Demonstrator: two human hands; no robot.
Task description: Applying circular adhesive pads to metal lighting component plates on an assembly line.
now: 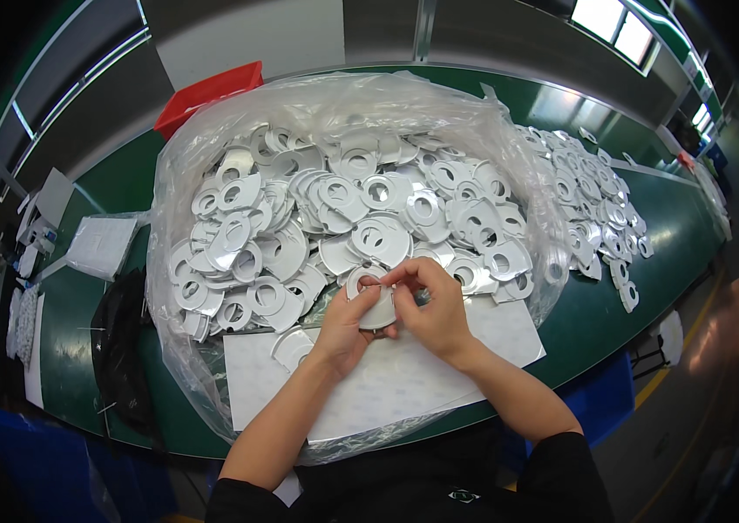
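Observation:
Between my hands is a flat white part with a round hole and rounded outline. My left hand is closed on it, thumb across its face and fingers behind. My right hand pinches at its upper right edge; any smaller piece between those fingertips is too small to make out. Below my hands lies a white sheet, with another white part on its left corner. Just beyond rises a heap of similar parts in a clear plastic bag.
More white parts lie spread to the right on the green table. A red bin stands behind the bag at the far left. A black bag and a plastic-wrapped white packet lie on the left.

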